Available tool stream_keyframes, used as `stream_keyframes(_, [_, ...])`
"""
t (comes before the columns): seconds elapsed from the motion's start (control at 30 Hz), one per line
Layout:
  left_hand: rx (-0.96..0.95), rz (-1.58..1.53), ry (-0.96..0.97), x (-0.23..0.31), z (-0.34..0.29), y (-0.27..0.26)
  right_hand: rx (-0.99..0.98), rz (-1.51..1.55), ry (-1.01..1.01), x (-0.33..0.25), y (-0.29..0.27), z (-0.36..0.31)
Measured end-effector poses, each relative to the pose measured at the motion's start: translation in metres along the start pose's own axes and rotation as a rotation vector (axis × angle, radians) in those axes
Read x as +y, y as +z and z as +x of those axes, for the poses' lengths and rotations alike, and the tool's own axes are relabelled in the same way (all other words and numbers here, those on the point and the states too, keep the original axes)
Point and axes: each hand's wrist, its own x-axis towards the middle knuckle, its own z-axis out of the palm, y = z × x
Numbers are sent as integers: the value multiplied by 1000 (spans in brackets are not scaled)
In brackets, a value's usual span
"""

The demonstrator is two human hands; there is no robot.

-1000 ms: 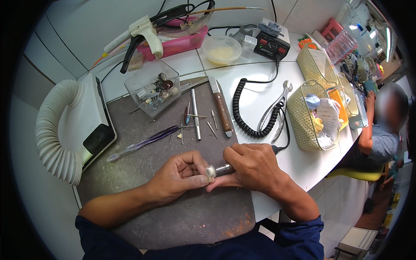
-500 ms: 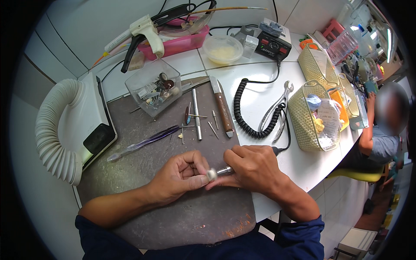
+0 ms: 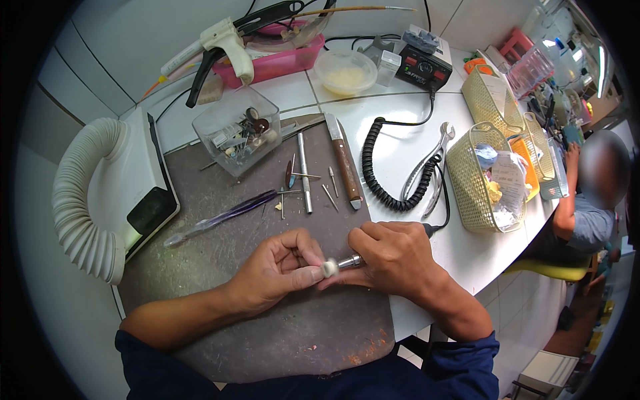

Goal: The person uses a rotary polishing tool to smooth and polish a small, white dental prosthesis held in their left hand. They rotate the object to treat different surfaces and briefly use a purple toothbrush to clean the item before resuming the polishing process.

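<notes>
My right hand (image 3: 400, 257) is closed around a rotary handpiece (image 3: 349, 261), whose metal nose points left. At its tip sits a small whitish polishing wheel (image 3: 329, 268), slightly blurred. My left hand (image 3: 283, 267) is curled, thumb and fingertips pinched together right beside the wheel. Whatever those fingertips hold is too small or hidden to make out. Both hands are above the grey work mat (image 3: 267, 340). Beyond them lie a purple-handled brush (image 3: 223, 217), a metal rod (image 3: 305, 173), a wooden-handled knife (image 3: 345, 167) and several small burs (image 3: 330, 198).
A white ribbed suction hose (image 3: 73, 200) arches at left. A clear box (image 3: 237, 157) of polishing bits stands behind the mat. From the control box (image 3: 423, 67) a coiled black cord (image 3: 370, 163) leads to the handpiece. Pliers (image 3: 427, 170) and mesh baskets (image 3: 467, 193) lie right; a person (image 3: 590, 213) sits beyond.
Both hands keep nearly the same pose, with the wheel still against the left fingertips. The wheel and handpiece tip sit a touch further right; the whole view has shifted slightly.
</notes>
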Motion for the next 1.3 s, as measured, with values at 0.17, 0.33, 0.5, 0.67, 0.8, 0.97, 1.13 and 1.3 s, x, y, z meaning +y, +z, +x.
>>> stream_keyframes(0.17, [-22, 22, 10, 1, 0, -1, 1, -12, -16, 0, 4, -2])
stream_keyframes(0.33, [9, 1, 9, 0, 0, 1, -6, -20, 10, -1, 1, -1])
stream_keyframes(0.5, [-46, 12, 6, 1, 0, -1, 5, -44, -26, -3, 5, -2])
stream_keyframes(0.67, [36, 10, 30, -2, 0, 1, -21, -40, 39, 0, 1, 0])
stream_keyframes(0.8, [51, 33, 35, 1, -1, 4, -25, -51, 10, -5, 4, 1])
stream_keyframes(0.97, [100, 43, 36, 4, -3, 9, -33, -68, 48, -4, 3, 0])
stream_keyframes(1.13, [90, 50, 44, 1, -4, 6, -74, -76, 33, -5, 3, 1])
stream_keyframes(1.3, [99, 36, 50, 0, -4, 7, -79, -68, 50, -4, 2, 1])
